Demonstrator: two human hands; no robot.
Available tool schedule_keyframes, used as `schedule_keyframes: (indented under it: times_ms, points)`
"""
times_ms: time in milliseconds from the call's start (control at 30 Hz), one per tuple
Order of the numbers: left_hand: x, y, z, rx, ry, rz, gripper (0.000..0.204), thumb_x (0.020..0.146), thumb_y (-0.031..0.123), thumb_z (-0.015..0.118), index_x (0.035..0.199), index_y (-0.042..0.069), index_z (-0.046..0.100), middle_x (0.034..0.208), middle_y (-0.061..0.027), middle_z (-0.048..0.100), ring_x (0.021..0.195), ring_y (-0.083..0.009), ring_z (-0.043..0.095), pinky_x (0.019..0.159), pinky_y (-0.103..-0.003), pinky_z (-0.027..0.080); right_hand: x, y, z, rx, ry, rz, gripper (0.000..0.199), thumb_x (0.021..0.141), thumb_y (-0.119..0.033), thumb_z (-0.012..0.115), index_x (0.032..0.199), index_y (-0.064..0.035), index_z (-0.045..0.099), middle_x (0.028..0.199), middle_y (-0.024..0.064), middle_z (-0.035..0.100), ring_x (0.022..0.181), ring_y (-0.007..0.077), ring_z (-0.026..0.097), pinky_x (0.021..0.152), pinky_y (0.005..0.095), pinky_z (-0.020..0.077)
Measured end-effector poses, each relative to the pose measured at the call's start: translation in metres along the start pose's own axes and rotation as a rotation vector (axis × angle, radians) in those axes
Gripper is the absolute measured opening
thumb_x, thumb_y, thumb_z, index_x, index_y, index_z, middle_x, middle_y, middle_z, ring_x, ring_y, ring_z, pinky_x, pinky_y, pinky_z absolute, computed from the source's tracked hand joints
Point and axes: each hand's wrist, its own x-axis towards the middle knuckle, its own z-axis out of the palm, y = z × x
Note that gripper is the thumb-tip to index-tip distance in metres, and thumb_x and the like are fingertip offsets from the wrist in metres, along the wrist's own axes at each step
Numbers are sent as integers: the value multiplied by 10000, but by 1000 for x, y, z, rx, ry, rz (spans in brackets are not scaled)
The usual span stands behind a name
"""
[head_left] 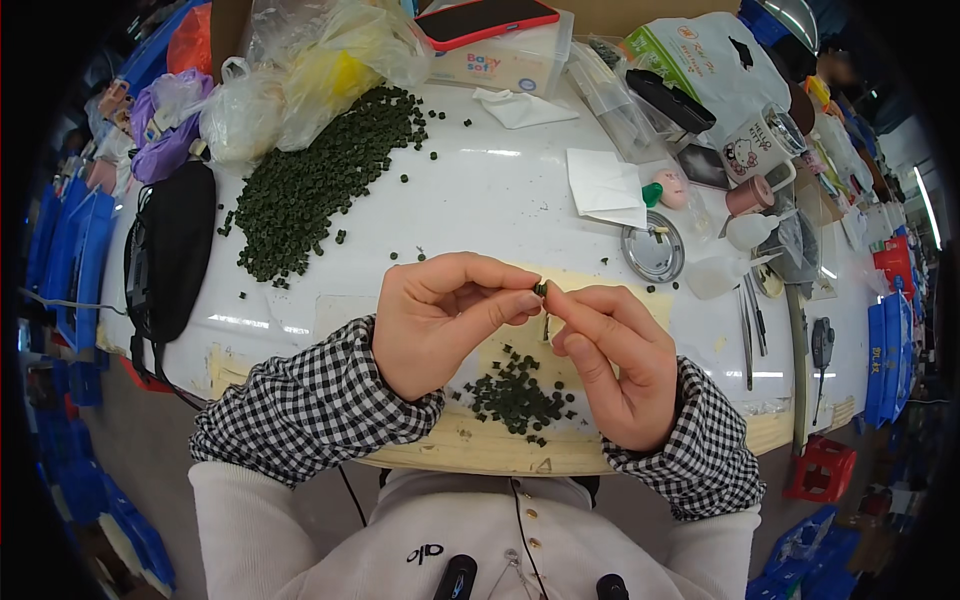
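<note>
Head view, looking down on a white table [500, 190]. Both hands meet over the near middle of it. The left hand [440, 320] has thumb and forefinger pinched on a small dark green bead [540, 289], fingers curled in. The right hand [610, 365] comes in from the right, its fingertips [553, 303] touching the same bead from below; a thin pin or wire [546, 326] hangs just under the bead, held in the right fingers, too small to tell more. Both forearms wear black-and-white checked sleeves [310, 405].

Right under the hands, on a pale yellow patch at the near edge, lies a small heap of green beads [515, 395]. A much larger heap of the same beads [320, 175] spreads far left. Behind it are clear plastic bags [300, 80]. A black pouch [175, 250] lies at the left edge. Far middle: a tissue box with a red phone [485, 20] on top. Right of the hands: a round metal lid [653, 250], folded white paper [605, 187], a small white squeeze bottle [725, 275], tweezers [750, 330], a printed mug [760, 145].
</note>
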Motion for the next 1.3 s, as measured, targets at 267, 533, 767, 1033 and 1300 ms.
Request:
schedule_keyframes:
  times_ms: [267, 533, 767, 1033, 1300]
  points:
    - [2, 0, 0, 48, -11, 1, 135, 887, -57, 607, 1019, -61, 634, 944, -148, 690, 869, -184, 689, 797, -276, 567, 1, -2, -10, -91, 29, -37, 373, 875, 41, 587, 1248, 29, 579, 1043, 145, 590, 803, 175, 593, 688, 244, 489]
    - [-1, -8, 3, 17, -33, -47, 119, 889, -56, 605, 1004, -59, 636, 926, -146, 695, 856, -184, 693, 769, -273, 570, 7, 2, -45, -397, 234, 2, 121, 826, 6, 674, 946, 23, 680, 778, 83, 616, 683, 163, 579, 622, 254, 475]
    - [2, -10, 3, 41, -20, -71, 118, 891, -43, 609, 1005, -54, 638, 926, -144, 695, 853, -181, 694, 764, -269, 572, 0, 15, -36, -423, 75, 37, 115, 750, -66, 739, 834, -17, 678, 745, 79, 607, 701, 248, 564, 636, 328, 447]
    - [2, -11, 2, 9, -13, -71, 126, 891, -44, 608, 1013, -59, 635, 929, -149, 694, 855, -186, 695, 775, -276, 578, 0, -6, -43, -450, 167, -31, 123, 721, -27, 755, 817, -13, 678, 743, 87, 604, 704, 234, 567, 636, 316, 443]
    - [-4, -6, 11, -110, -105, -199, 166, 879, -36, 633, 1040, -73, 648, 958, -137, 690, 884, -142, 670, 793, -239, 558, -10, -3, -32, -14, 266, -30, 77, 902, -26, 609, 949, 35, 609, 881, 104, 629, 776, 168, 580, 710, 274, 468]
